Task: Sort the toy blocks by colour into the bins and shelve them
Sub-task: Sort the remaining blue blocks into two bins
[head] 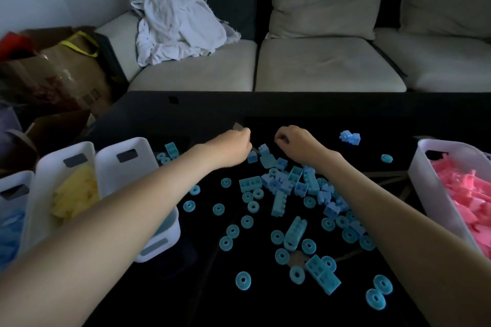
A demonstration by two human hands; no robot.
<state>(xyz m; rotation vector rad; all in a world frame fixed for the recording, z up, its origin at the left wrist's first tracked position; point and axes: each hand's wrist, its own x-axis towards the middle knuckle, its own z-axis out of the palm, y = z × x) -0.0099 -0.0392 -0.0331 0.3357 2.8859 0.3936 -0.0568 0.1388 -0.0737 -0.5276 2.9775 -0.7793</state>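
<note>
My left hand (233,145) and right hand (295,141) reach to the far edge of a heap of blue blocks (292,183) on the dark worktop (202,287). Their fingers are curled, and I cannot tell whether either grasps a piece. The yellow bin (45,167) and pink bin (422,167) look filled, so blue seems the colour in hand. Next, pieces must go to the blue bin (10,178) at far left.

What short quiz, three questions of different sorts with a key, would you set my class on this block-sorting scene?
1. True or false: the bin at the right edge holds green pieces.
2. The loose pieces on the table are: A red, B blue, C yellow?
3. Fill in: the white cloth lies on the ____.
Key: 1 false, it holds pink pieces; 2 B; 3 sofa.
</note>
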